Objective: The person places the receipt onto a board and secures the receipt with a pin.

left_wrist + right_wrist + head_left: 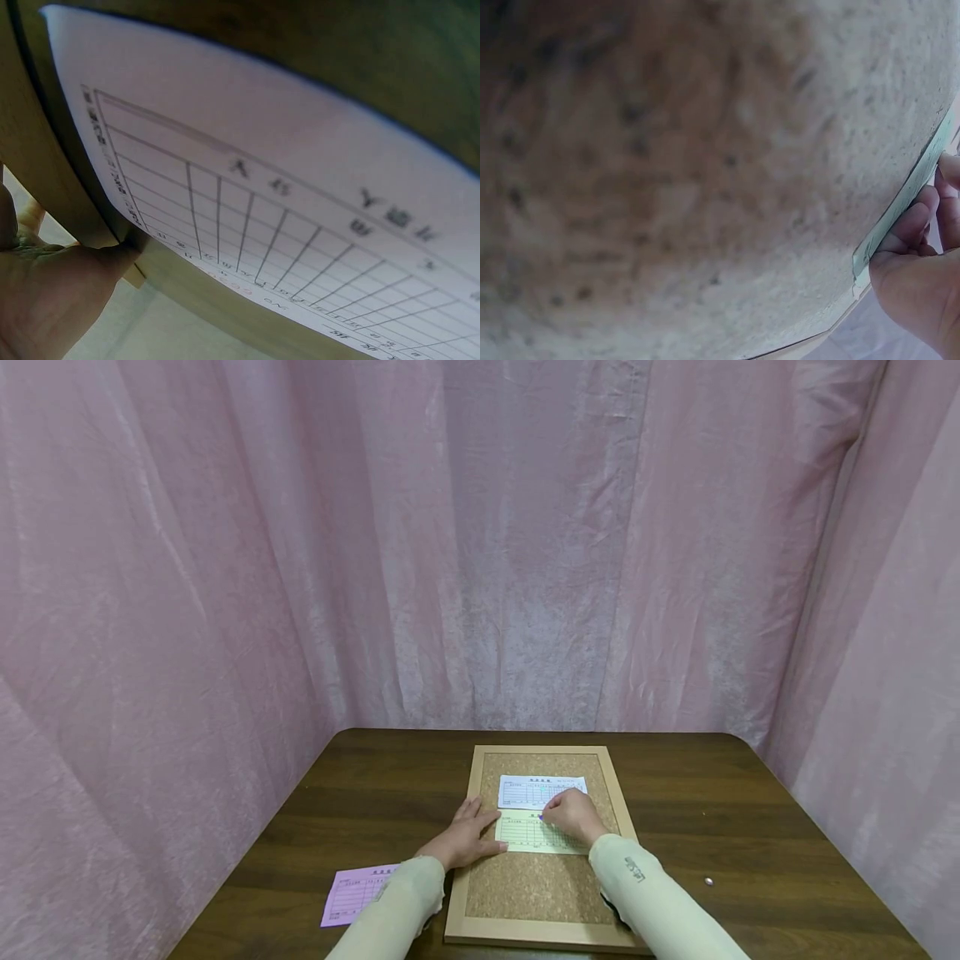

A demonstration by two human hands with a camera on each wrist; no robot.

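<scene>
A cork board (540, 893) in a pale wooden frame lies on the table. Across its upper half lies a white printed form (517, 792), with a pale green form (525, 839) directly below it. My right hand (573, 816) is over the green form's upper part, thumb and fingers pinching a small purple pin (541, 817) near its top edge; the pin's tip is hidden. Fingers spread, my left hand (467, 837) rests on the board's left side, fingertips at the green form's left edge. A purple form (352, 893) lies left of the board, partly behind my left sleeve.
The dark wooden table (720, 810) extends on both sides of the board. A small shiny round piece (708, 882) lies to the right. Pink curtains (525, 568) hang behind and at both sides.
</scene>
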